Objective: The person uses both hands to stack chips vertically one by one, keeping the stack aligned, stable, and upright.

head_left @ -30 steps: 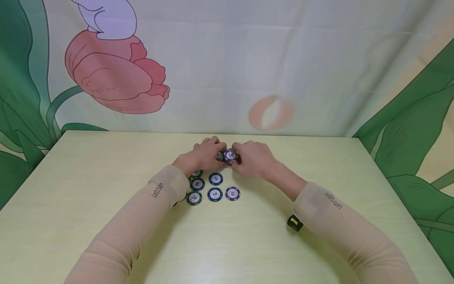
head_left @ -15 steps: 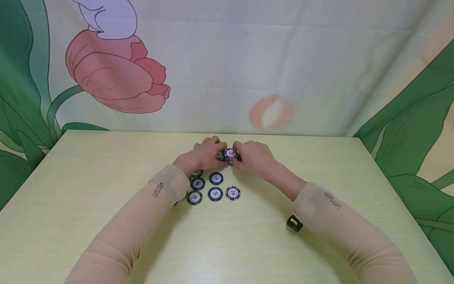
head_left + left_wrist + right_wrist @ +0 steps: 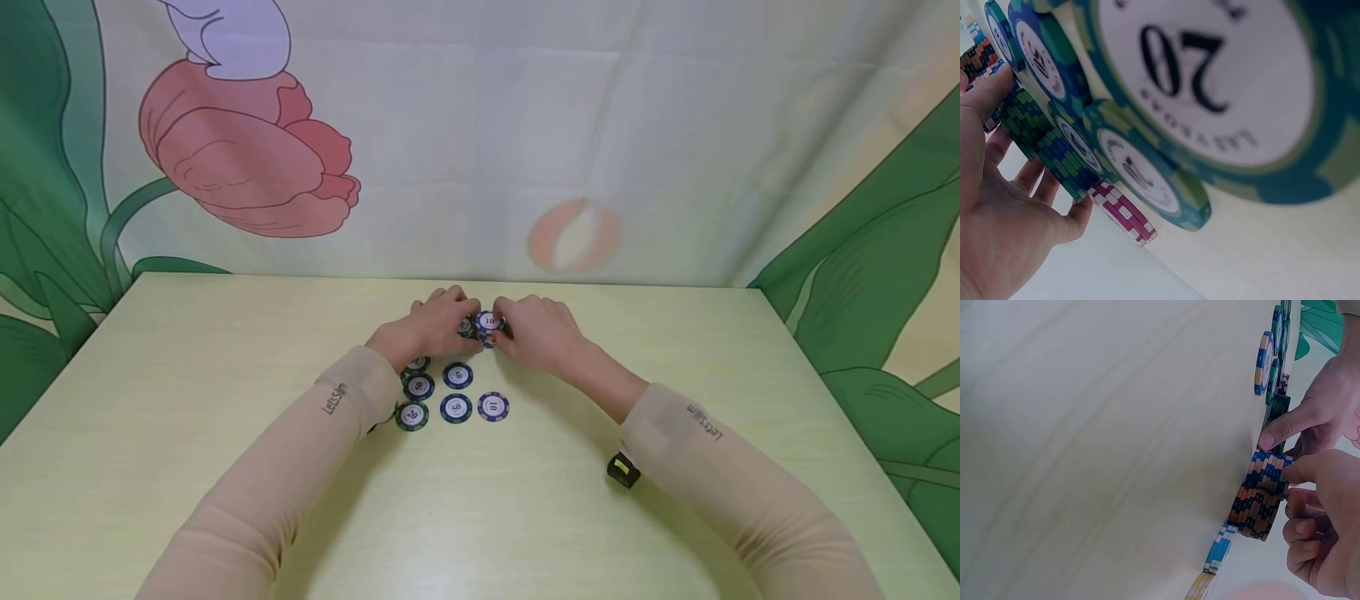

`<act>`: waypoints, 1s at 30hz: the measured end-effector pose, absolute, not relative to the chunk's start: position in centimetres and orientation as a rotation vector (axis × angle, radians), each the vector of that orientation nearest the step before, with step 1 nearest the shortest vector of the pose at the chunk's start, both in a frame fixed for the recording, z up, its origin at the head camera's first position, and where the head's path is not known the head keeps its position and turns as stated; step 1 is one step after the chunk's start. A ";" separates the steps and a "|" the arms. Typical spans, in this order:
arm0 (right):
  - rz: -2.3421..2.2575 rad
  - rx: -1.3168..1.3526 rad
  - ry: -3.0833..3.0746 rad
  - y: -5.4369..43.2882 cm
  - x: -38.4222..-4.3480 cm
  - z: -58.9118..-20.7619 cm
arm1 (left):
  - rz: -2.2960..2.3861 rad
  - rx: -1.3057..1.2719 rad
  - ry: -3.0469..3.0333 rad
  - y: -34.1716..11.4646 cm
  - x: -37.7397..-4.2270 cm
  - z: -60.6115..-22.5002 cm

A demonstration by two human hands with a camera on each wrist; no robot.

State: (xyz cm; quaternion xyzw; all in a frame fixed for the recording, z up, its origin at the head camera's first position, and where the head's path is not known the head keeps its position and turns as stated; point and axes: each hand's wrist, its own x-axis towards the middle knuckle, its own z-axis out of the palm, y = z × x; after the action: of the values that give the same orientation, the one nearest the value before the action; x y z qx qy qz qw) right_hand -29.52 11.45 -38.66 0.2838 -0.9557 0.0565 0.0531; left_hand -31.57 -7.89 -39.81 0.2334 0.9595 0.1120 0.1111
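Note:
In the head view my left hand (image 3: 438, 325) and right hand (image 3: 543, 333) meet at a row of stacked poker chips near the table's far edge. My right finger and thumb grip the blue-and-orange stack (image 3: 1266, 469) topped by a 10 chip (image 3: 489, 320); the other right fingers are curled. My left thumb presses the row's near side, its fingers reaching behind the green stack (image 3: 1024, 119) and the blue-green stack (image 3: 1063, 159). A short pink-and-white stack (image 3: 1124, 214) stands by my left little finger. In the right wrist view, a black-and-orange stack (image 3: 1255, 511) adjoins the blue one.
Several loose chips lie nearer me, among them a 10 chip (image 3: 492, 407), a 50 chip (image 3: 456, 408) and a green 20 chip (image 3: 412, 416). Light-blue (image 3: 1220, 548) and yellow (image 3: 1200, 586) stacks continue the row. A small black device (image 3: 623, 469) sits by my right cuff.
The top 10 chip has shifted slightly away from me, and my right fingertips have eased a little to the right. My left hand keeps its place; the loose chips lie as before.

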 end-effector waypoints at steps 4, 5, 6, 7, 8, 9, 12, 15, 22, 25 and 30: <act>0.159 0.853 -2.910 11.5 -29.5 -38.6 | 0.328 0.687 2.816 -7.9 -31.6 -39.8; 0.158 0.851 -2.911 11.5 -29.5 -38.6 | 0.327 0.688 2.815 -7.9 -31.6 -39.8; 0.158 0.850 -2.911 11.5 -29.5 -38.7 | 0.327 0.688 2.815 -7.9 -31.6 -39.8; 0.161 0.850 -2.911 11.5 -29.5 -38.7 | 0.328 0.687 2.816 -7.9 -31.6 -39.8; 0.166 0.850 -2.909 11.5 -29.5 -38.7 | 0.328 0.686 2.816 -7.9 -31.6 -39.8; 0.171 0.852 -2.907 11.5 -29.4 -38.7 | 0.330 0.684 2.816 -7.9 -31.6 -39.8; 0.195 0.865 -2.890 11.6 -29.2 -38.7 | 0.335 0.683 2.817 -7.9 -31.6 -39.8; 0.206 0.886 -2.868 11.7 -28.9 -38.6 | 0.338 0.686 2.815 -7.9 -31.6 -39.8; 0.211 1.008 -2.965 11.8 -28.0 -38.1 | 0.334 0.680 2.804 -7.9 -31.6 -39.7; 0.197 1.091 -3.046 11.8 -27.5 -37.8 | 0.339 0.674 2.799 -7.9 -31.6 -39.6; 0.161 1.188 -3.129 11.9 -26.7 -37.6 | 0.351 0.682 2.796 -7.9 -31.6 -39.6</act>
State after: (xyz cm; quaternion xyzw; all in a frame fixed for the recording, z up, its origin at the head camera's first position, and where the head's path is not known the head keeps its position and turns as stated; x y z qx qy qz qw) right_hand -26.70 11.93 -37.63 0.3526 -0.9287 0.0478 -0.1047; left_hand -31.58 -7.88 -39.58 0.2335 0.9573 0.1203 0.1210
